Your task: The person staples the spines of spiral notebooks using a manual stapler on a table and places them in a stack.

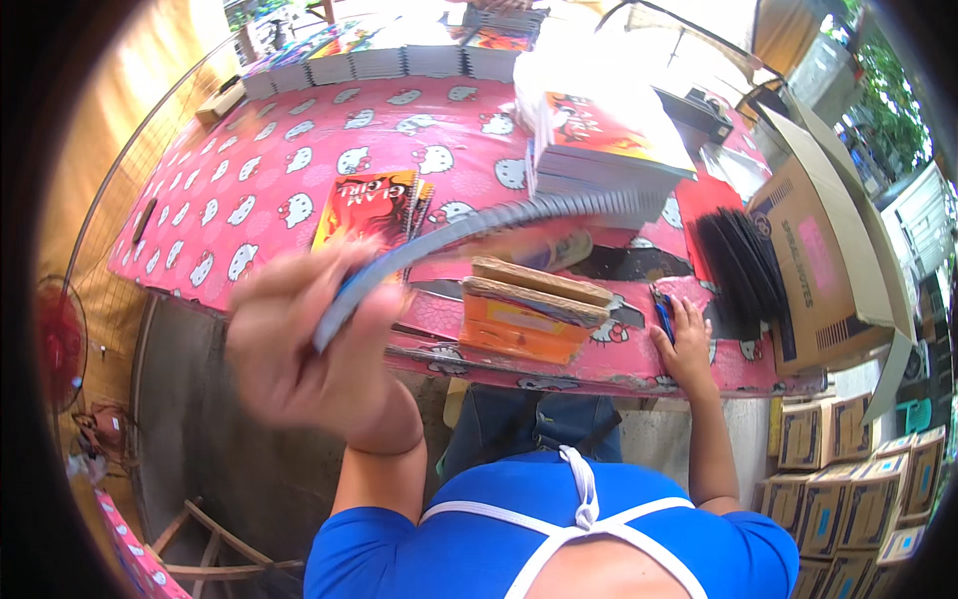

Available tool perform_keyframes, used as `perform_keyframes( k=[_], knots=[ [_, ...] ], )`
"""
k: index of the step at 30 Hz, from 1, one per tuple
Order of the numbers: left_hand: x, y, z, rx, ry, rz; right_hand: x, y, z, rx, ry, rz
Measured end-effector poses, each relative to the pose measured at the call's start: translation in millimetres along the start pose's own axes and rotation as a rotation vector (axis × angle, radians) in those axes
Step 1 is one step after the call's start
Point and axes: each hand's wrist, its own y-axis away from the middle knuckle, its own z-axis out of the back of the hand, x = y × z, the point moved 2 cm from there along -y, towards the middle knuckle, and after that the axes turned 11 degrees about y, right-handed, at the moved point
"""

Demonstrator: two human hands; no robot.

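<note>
A long, ridged grey spiral binding coil [499, 218] is pinched in my raised left hand [319, 334]. It arcs up to the right over the table, and its far end is blurred. Behind that hand lie several small spiral notebooks [367, 208] with red and yellow covers. My right hand [687, 344] lies on the table near its front edge, fingers stretched out and apart. A small pair of blue-handled pliers [665, 317] rests against it, between thumb and forefinger. Between my hands, at the edge, stands an orange holder with cardboard sides [534, 317].
A tall stack of notebooks [604, 150] stands beyond the coil. More notebook stacks [399, 62] line the far edge of the pink patterned table [249, 190]. Black coils [740, 262] lean by an open carton [813, 250] at right. Boxes [848, 489] are piled below.
</note>
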Motion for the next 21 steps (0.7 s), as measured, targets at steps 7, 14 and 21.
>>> perform_keyframes(
  k=[7, 14, 21],
  knots=[
    [40.6, 112.4, -17.7, 0.616, -0.139, 0.363, 57.7, 13.6, 63.3, 0.037, -0.738, 0.128],
    [39.3, 125.8, -23.6, 0.42, -0.142, 0.468, 117.8, 34.1, 115.2, -0.086, -0.724, 0.518],
    [34.1, 119.8, -26.0, 0.433, -0.125, 0.276, 105.5, 23.9, 78.6, 1.12, -1.979, 0.111]
  ],
)
